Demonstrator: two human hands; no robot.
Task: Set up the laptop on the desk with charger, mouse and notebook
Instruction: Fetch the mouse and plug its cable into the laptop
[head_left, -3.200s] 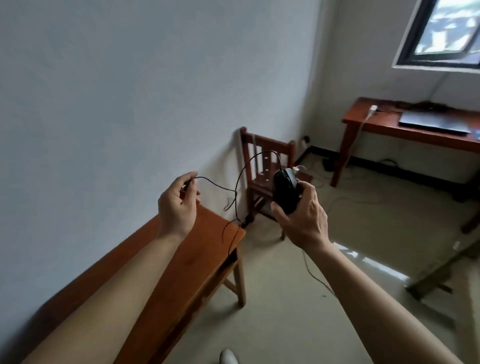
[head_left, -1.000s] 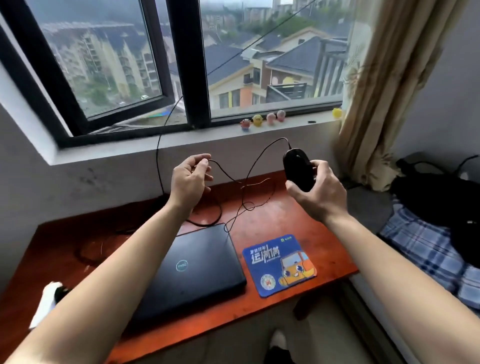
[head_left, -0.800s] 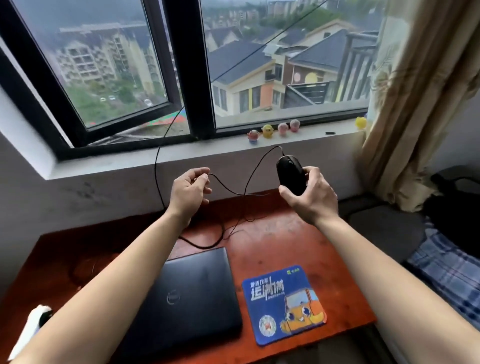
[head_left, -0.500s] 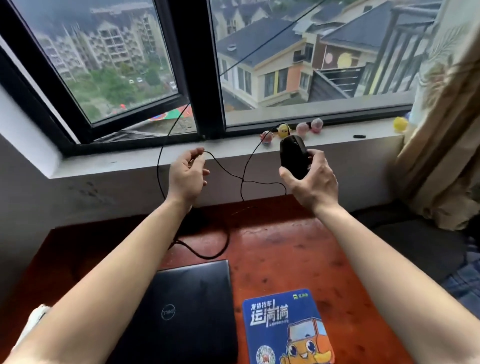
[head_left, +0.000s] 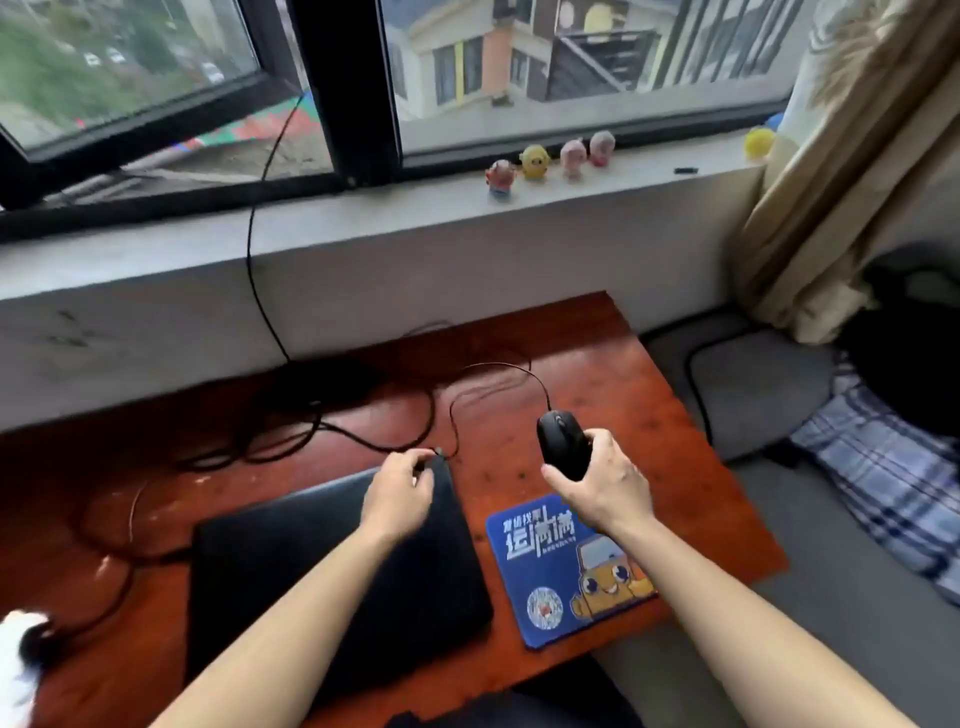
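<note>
Both hands lowered to desk (head_left: 597, 364), centre frame: left hand (head_left: 397, 496) pinches plug at laptop (head_left: 332, 566) corner; right hand (head_left: 597, 483) grips mouse (head_left: 563, 441). Risk: slack cable (head_left: 467, 384) snags, plug misses port.

White object (head_left: 21, 654) at near left running off frame and blurring, left hand (head_left: 400, 493) hiding cable end, dark bundle (head_left: 914, 353) at far right being cropped.

Red-brown desk (head_left: 623, 364): closed laptop (head_left: 322, 571), mouse pad (head_left: 561, 582), cables (head_left: 363, 441).
</note>
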